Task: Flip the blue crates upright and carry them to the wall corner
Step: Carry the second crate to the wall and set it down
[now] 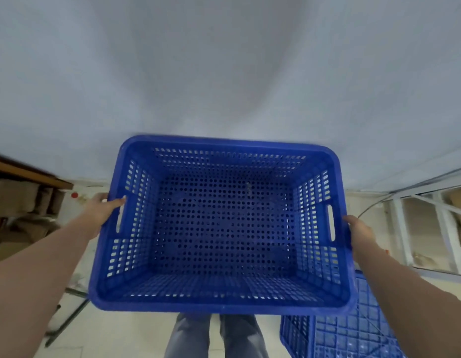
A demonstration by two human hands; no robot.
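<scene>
1. The blue crate (220, 223) is upright, open side up and empty, held in the air before a pale wall (224, 73).
2. The left hand (101, 210) grips its left rim, thumb over the edge.
3. The right hand (359, 232) clasps its right rim.
4. A second blue crate (353, 329) lies overturned on the floor, below the held crate's right corner.

Head-height, forward-down; close over crate (221, 228)

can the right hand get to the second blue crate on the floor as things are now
Probably not yet. The right hand is gripping the side of the held crate, as is the left hand. The second crate lies low at the right, base up, partly under the forearm. The hand must let go first.
</scene>
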